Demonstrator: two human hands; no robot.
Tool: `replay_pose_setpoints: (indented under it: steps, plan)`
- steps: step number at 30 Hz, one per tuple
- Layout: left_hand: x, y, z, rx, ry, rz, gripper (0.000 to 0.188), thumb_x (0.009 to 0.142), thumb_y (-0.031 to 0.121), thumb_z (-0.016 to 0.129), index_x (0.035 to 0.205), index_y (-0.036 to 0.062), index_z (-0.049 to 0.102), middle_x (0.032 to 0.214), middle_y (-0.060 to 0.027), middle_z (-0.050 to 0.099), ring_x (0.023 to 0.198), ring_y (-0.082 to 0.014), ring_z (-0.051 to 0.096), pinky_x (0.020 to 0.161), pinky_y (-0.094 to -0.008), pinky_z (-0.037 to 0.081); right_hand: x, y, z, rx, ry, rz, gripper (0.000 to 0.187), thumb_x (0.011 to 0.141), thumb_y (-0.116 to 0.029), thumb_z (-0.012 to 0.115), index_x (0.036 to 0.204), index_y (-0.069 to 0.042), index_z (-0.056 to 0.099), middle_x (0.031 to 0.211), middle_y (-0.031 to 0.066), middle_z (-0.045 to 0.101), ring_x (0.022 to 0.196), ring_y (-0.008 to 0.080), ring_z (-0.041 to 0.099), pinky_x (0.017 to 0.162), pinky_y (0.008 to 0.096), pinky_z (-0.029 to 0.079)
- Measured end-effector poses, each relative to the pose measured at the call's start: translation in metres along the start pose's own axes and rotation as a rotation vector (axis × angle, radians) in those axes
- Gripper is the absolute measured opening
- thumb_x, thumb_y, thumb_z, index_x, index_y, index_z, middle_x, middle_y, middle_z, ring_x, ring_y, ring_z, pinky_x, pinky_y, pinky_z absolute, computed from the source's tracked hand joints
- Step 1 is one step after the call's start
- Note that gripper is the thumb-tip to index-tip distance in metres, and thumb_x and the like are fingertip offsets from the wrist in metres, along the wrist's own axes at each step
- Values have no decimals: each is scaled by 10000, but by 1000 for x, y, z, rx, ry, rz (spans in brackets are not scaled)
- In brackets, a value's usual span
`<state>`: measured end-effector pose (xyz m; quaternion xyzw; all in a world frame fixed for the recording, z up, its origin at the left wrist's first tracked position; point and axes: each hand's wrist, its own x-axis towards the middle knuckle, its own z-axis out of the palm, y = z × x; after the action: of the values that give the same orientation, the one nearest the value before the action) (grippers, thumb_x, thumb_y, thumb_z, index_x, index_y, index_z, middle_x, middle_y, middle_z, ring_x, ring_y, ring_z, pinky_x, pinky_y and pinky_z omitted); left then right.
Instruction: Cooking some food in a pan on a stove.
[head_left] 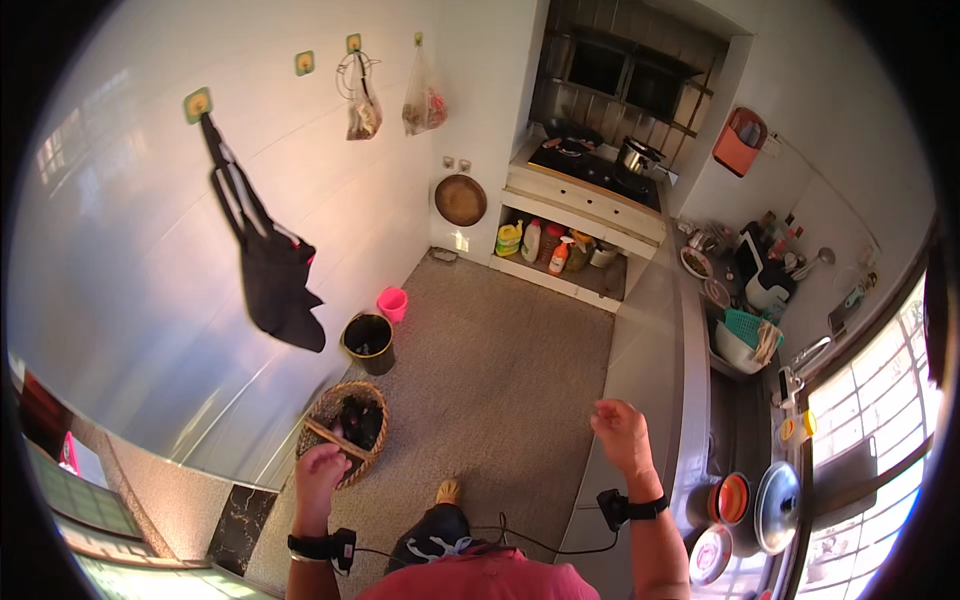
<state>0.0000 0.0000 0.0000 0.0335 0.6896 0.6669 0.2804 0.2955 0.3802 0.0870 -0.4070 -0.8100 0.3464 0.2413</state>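
Taking the wicker basket as reference, a black apron hangs on the wall to its left and beyond. The left hand, strapped at the wrist, is raised at the basket's near-left rim, fingers curled; contact with the rim and tightness of closure cannot be determined. The basket stands on the floor, handle across its top, its dark contents not identifiable. Just beyond it stands a black bucket, then a smaller pink bucket. Farther beyond it, to the right, are a round brown disc against the wall and bottles on a low shelf beneath the stove. The right hand, likewise strapped, is raised right of the basket, well apart from the left, fingers curled inward; closure cannot be determined. Farthest right of the basket, on the counter, are a green colander and a glass lid.
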Motion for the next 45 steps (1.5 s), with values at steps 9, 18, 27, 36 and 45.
replay_pose_setpoints:
  steps: [9, 18, 27, 36, 45]
  plan:
    - [233, 123, 228, -100, -389, 115, 233, 838, -7, 651, 1059, -44, 588, 929, -91, 644, 863, -184, 655, 801, -300, 539, 191, 80, -23, 56, 202, 155, 251, 784, -104, 697, 1001, 16, 661, 857, 90, 676, 788, 152, 644, 733, 282, 514]
    - [358, 158, 376, -45, -344, 117, 202, 853, 20, 639, 1042, -38, 595, 928, -76, 643, 848, -171, 648, 805, -307, 536, 438, 176, -60, 175, 167, 308, 178, 811, -119, 669, 921, 21, 670, 756, 41, 661, 727, 98, 604, 649, 266, 491]
    - [473, 181, 442, 24, -96, 80, 247, 812, 100, 667, 1030, -3, 614, 850, -51, 671, 777, -133, 635, 659, -230, 454, 735, 156, -36, 388, 23, 302, 312, 873, -235, 672, 1046, 20, 623, 882, 51, 631, 747, 127, 593, 651, 284, 515]
    - [635, 235, 535, -51, -110, 78, 238, 820, 97, 666, 1031, -2, 614, 860, -55, 669, 777, -134, 640, 671, -238, 471, 970, 177, 0, 364, 82, 416, 424, 868, -275, 677, 1148, 28, 579, 965, 109, 635, 807, 182, 616, 680, 318, 532]
    - [723, 267, 609, 118, -96, 99, 218, 822, 52, 655, 1025, -18, 618, 857, -71, 662, 806, -155, 655, 727, -266, 502, 1162, 229, 37, -62, 125, 238, 417, 817, -271, 718, 1075, 39, 613, 915, 155, 656, 768, 250, 641, 672, 375, 518]
